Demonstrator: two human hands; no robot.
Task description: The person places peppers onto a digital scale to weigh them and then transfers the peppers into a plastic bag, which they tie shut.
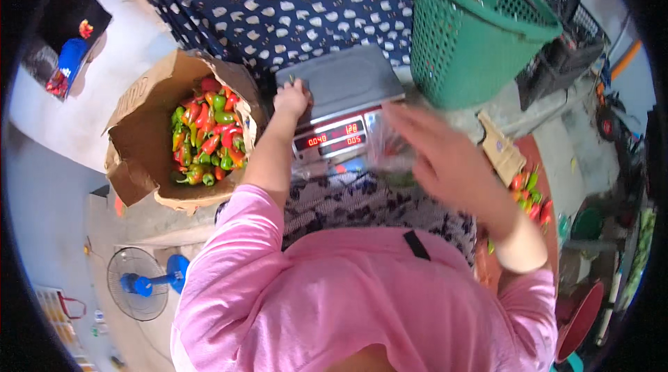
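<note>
A digital scale with a grey platform (344, 80) and lit red digits lies before me. At the platform's left edge is my left hand (293, 98), its fingers curled around what looks like a pepper, of which a green stem and a bit of red show. My right hand (436, 148), blurred, hovers at the right of the display with fingers extended; nothing is seen in it. Below the display lies clear plastic (383, 137), partly behind the right hand. On the left a torn cardboard box (141, 137) holds many red, green and orange peppers (209, 132).
A tall green perforated plastic basket (459, 48) stands right of the scale. More peppers (532, 197) lie on a reddish surface at right, by a cardboard piece (502, 150). A dark patterned cloth (313, 7) hangs behind the scale. A fan (138, 283) stands at lower left.
</note>
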